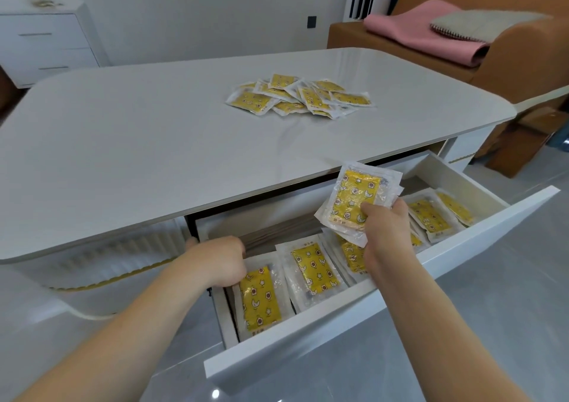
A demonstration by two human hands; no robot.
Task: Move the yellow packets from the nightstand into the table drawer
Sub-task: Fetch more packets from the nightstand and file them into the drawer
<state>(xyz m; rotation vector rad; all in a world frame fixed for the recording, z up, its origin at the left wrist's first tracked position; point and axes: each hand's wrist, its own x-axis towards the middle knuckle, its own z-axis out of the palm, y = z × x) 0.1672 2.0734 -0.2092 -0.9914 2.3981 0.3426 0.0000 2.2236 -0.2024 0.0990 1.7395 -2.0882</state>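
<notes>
The white table drawer (385, 290) stands pulled out, with several yellow packets lying flat in a row inside it. My right hand (386, 229) holds a small stack of yellow packets (354, 198) upright above the drawer's middle. My left hand (221, 261) reaches into the drawer's left end, fingers curled down onto the top edge of the leftmost packet (260, 300). A loose pile of yellow packets (300, 96) lies on the white tabletop (138, 143) behind.
A white chest of drawers (46, 41) stands at the back left wall. At the back right is a brown sofa (523, 62) with a pink blanket (421, 32) and a grey cushion. Grey tiled floor lies around the drawer front.
</notes>
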